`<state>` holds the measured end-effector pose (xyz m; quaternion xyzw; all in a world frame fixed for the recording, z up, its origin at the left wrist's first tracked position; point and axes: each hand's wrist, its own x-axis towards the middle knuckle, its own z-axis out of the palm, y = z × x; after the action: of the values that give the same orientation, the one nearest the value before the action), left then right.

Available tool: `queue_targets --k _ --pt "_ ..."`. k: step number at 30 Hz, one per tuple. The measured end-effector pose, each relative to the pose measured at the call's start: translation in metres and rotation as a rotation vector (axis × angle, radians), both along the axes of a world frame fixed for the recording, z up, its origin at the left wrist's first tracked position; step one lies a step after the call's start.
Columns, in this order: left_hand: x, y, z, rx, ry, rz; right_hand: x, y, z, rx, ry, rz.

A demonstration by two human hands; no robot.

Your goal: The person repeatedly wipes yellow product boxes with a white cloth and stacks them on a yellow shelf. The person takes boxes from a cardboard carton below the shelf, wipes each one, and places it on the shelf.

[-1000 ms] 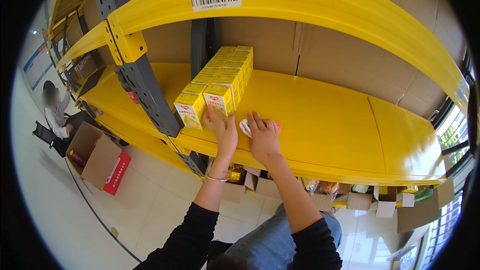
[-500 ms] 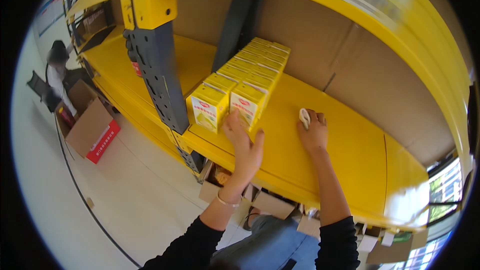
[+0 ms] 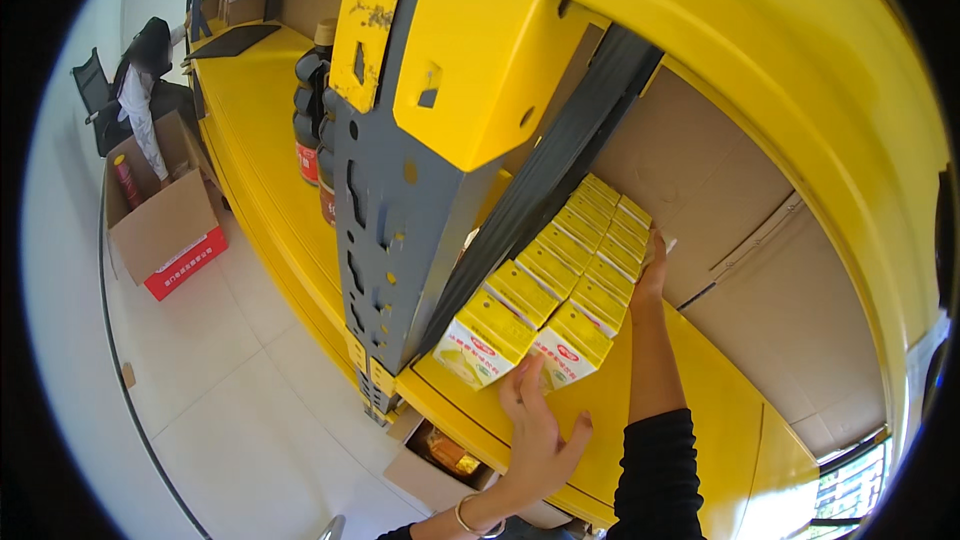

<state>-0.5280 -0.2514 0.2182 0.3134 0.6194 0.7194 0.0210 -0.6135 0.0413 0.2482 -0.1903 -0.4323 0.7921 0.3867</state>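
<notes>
Two rows of small yellow-and-white drink cartons (image 3: 520, 292) stand side by side on the yellow shelf (image 3: 700, 380), next to the grey upright. My left hand (image 3: 540, 435), a bangle at its wrist, has its fingers stretched out. Its fingertips are at the lower front of the nearest carton in the right row (image 3: 568, 348). My right hand (image 3: 652, 268) reaches along the right side of that row toward its far end. A bit of a white crumpled cloth (image 3: 671, 244) pokes out beside its fingers, which are partly hidden by the cartons.
A grey perforated post (image 3: 390, 240) with a yellow bracket divides the shelf. Dark bottles (image 3: 310, 120) stand beyond it. Below is an open cardboard box (image 3: 425, 480). On the floor at left, a person (image 3: 140, 80) reaches into another cardboard box (image 3: 165, 230).
My view has shifted closer to the post. My right hand has moved from the bare shelf to the far right side of the carton rows. My left hand stays at the front cartons.
</notes>
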Motion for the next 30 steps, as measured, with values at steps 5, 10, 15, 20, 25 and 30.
queue_targets --k 5,10,15,20,25,30 --pt "-0.001 -0.003 0.003 -0.003 -0.034 -0.036 -0.010 0.006 -0.002 -0.004 -0.067 0.090" --pt "0.001 -0.003 0.009 -0.022 -0.017 -0.049 -0.013 0.018 -0.015 0.013 0.034 0.118" --pt "0.001 -0.003 0.006 0.004 -0.063 -0.070 -0.014 0.007 -0.014 0.039 0.015 0.055" --pt "0.002 -0.003 0.007 -0.007 -0.040 -0.060 -0.011 0.017 -0.019 0.068 0.049 0.118" --pt "0.002 -0.004 0.007 -0.008 -0.016 -0.023 -0.008 0.021 -0.026 0.098 0.037 0.154" --pt "0.004 -0.004 0.007 0.012 -0.033 0.006 -0.008 0.031 -0.038 0.130 0.039 0.235"
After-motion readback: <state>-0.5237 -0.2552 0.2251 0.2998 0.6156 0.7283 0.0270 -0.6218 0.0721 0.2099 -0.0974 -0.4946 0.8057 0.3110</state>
